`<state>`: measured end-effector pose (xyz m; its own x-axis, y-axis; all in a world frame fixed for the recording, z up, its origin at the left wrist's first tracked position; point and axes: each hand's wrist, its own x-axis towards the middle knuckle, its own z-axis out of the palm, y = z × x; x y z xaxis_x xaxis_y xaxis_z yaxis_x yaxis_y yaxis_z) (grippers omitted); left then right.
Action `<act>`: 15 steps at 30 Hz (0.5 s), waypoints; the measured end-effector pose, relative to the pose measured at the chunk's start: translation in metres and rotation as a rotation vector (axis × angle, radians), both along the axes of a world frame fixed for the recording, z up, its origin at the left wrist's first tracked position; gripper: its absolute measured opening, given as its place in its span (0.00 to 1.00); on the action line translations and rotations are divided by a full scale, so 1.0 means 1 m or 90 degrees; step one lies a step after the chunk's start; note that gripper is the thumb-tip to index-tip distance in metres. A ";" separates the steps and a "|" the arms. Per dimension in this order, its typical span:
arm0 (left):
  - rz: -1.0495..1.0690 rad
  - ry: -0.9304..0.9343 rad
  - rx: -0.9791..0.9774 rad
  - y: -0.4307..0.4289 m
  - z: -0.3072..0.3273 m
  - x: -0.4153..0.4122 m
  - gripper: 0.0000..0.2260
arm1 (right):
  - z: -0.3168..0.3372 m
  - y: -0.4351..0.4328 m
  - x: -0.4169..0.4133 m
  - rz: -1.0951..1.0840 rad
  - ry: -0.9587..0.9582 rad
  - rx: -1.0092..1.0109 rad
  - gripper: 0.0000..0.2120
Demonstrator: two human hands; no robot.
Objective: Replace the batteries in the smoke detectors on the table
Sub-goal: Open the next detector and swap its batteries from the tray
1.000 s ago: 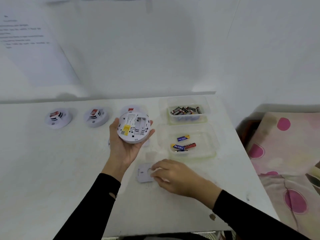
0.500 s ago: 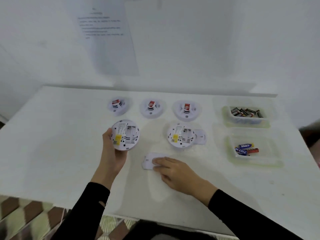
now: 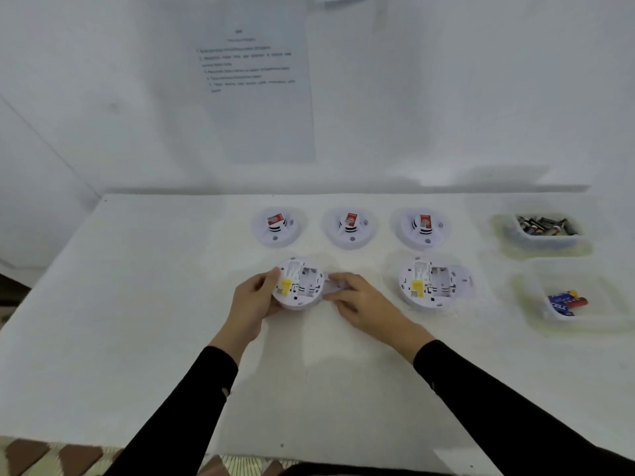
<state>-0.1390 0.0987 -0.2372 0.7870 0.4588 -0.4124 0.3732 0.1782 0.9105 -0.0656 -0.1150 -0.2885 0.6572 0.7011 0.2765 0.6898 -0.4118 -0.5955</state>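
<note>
You face a plain white wall (image 3: 481, 97) that runs the full width behind the white surface (image 3: 137, 304). A printed sheet of paper (image 3: 264, 111) hangs on it left of centre, its text too blurred to read. At the far left, a faint slanted line crosses the wall. The light is soft and even, with a thin shadow along the surface's far edge. Below the near left edge, the floor (image 3: 37, 456) shows a brown and pale pattern.

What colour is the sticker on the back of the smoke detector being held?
Yellow sticker on the white smoke detector, clearest in head view.
</note>
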 end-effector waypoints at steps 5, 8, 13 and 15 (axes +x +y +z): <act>-0.010 0.004 -0.003 0.007 -0.009 0.008 0.11 | -0.001 0.000 -0.002 -0.052 0.061 -0.001 0.11; -0.012 0.003 0.007 0.011 -0.012 0.008 0.12 | -0.002 -0.002 -0.006 -0.061 0.099 0.020 0.10; -0.040 0.009 0.080 0.020 -0.017 0.003 0.10 | -0.003 -0.012 -0.009 -0.060 0.123 0.047 0.10; -0.065 0.019 0.132 0.025 -0.019 0.002 0.09 | -0.002 -0.012 -0.010 -0.057 0.113 0.040 0.10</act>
<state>-0.1366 0.1236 -0.2560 0.8224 0.4550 -0.3414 0.4067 -0.0508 0.9121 -0.0752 -0.1272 -0.2901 0.7582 0.6230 0.1922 0.5341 -0.4244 -0.7312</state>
